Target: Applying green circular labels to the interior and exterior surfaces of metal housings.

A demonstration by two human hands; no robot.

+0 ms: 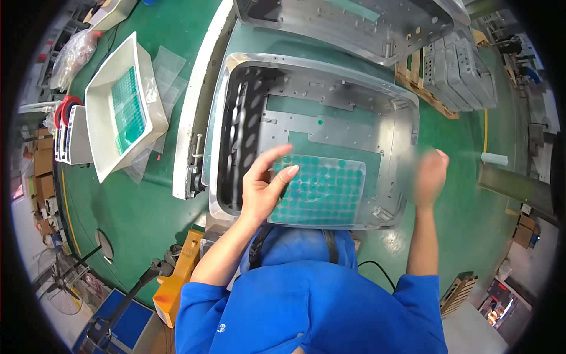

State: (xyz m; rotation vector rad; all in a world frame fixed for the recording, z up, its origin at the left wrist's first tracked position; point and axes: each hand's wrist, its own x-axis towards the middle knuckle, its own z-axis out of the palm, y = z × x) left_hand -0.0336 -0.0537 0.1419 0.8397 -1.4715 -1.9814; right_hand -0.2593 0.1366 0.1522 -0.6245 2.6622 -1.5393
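A translucent sheet of green round stickers [321, 192] lies over the near side of a grey metal housing [318, 64]. My left hand [262, 186] grips the sheet at its upper left corner, the thumb on top and the index finger reaching past the edge. Off the housing's right rim hovers my right hand [430, 177], smeared by motion; its fingers and anything in them cannot be made out. One green dot [320, 122] shows on the perforated metal plate inside the housing.
Beyond stands a second metal housing [348, 29]. To the left, a white tub [154, 106] holds more green dotted sheets, with clear plastic sheets beside it. Several grey metal housings [457, 71] sit on a wooden pallet at right. Yellow equipment [181, 277] stands near my left elbow.
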